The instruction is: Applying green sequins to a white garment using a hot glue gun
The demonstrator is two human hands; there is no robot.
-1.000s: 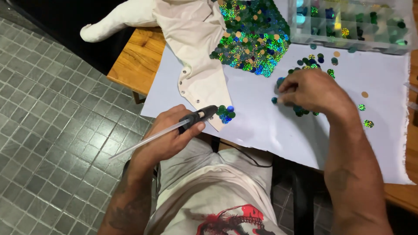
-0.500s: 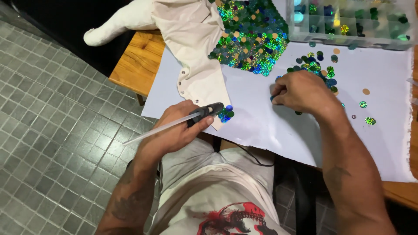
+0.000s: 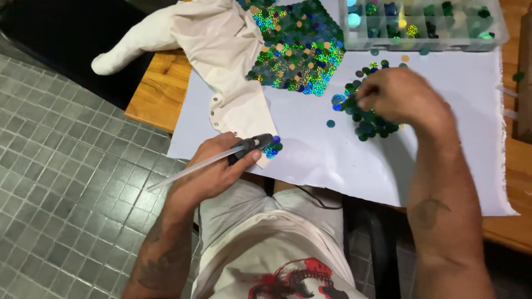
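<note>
Left hand grips a glue gun; right hand pinches at loose sequins.

The left hand (image 3: 213, 169) is wrapped around a black glue gun with a clear glue stick (image 3: 244, 149), its nozzle touching a small sequin cluster on the cream fabric garment (image 3: 233, 94). The right hand (image 3: 402, 97) rests on a scatter of green and blue round sequins (image 3: 368, 122) on the white paper sheet (image 3: 332, 160), fingertips closed together at the pile's left edge; whether they hold one, I cannot tell.

Glittery, glossy plastic-looking sequins (image 3: 370, 119) lie on smooth matt white paper (image 3: 443, 166). At 11 o'clock, soft cream cloth (image 3: 221, 50) lies matt. The tabletop (image 3: 160, 88) is varnished wood. The glue gun (image 3: 250, 146) seems matt black plastic; the box (image 3: 426, 25) is clear plastic.
</note>
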